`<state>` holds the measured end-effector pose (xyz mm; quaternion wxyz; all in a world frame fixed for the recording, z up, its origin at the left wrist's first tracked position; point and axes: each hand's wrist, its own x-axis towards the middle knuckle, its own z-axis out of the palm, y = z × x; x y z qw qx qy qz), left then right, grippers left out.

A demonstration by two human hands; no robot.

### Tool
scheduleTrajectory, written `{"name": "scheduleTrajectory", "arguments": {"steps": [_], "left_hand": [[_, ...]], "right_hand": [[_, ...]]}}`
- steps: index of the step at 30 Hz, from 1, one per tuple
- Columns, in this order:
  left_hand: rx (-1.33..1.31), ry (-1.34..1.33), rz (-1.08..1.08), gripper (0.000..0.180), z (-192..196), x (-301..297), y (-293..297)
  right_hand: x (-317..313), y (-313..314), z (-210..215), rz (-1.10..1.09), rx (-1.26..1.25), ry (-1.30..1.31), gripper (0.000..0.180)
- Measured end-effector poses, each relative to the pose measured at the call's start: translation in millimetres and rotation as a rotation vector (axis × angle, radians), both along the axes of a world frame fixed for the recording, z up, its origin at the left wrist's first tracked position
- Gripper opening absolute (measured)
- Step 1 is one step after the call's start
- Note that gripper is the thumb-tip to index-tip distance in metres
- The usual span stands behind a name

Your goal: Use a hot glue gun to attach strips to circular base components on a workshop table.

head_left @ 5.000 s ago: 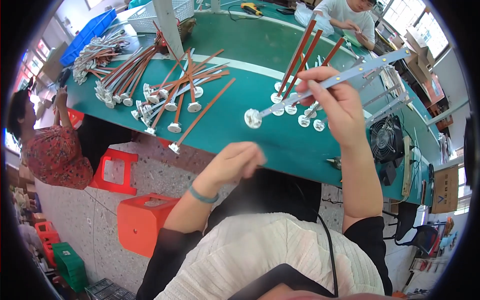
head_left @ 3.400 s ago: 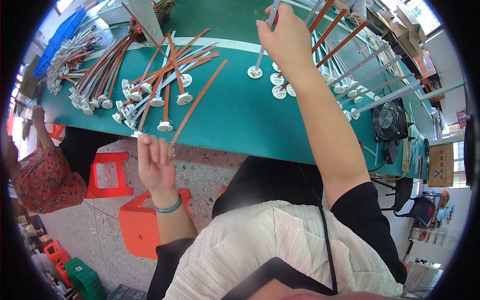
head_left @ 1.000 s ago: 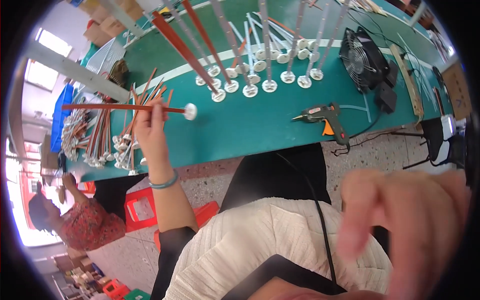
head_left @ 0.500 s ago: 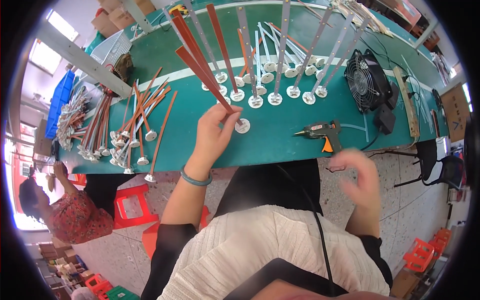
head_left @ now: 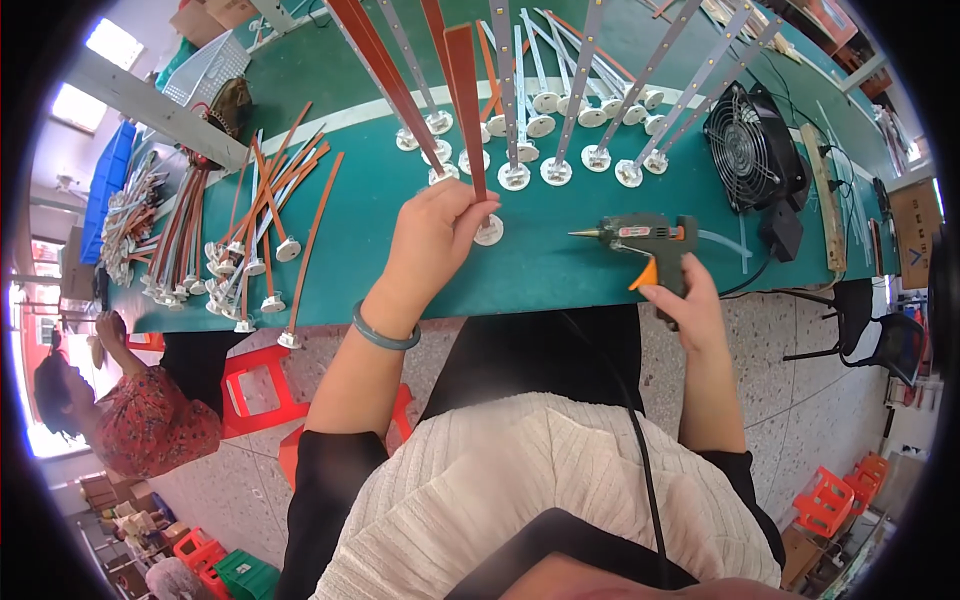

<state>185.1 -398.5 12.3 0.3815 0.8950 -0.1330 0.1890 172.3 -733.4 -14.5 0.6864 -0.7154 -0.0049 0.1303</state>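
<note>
Since the last earlier frame, the person's right hand [head_left: 697,305] has closed in on the hot glue gun [head_left: 645,232] in the head view, and its fingers now wrap the handle below the orange trigger. That gun's nozzle points left, toward a brown LED strip [head_left: 465,110]. Thumb and fingertips of the left hand [head_left: 435,235] pinch this strip low down, holding it upright, its round white base [head_left: 489,232] on the green table [head_left: 560,280], in front of other standing strips [head_left: 580,85].
</note>
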Motion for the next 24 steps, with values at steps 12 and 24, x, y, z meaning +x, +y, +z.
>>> {"name": "scheduleTrajectory", "arguments": {"steps": [12, 24], "left_hand": [[-0.074, -0.055, 0.007, 0.006, -6, 0, -3], [-0.107, -0.073, 0.007, 0.006, -7, -2, -4]], "right_hand": [[4, 78, -22, 0.259, 0.003, -0.190, 0.048], [-2, 89, -24, 0.190, -0.352, -0.377, 0.035]]}}
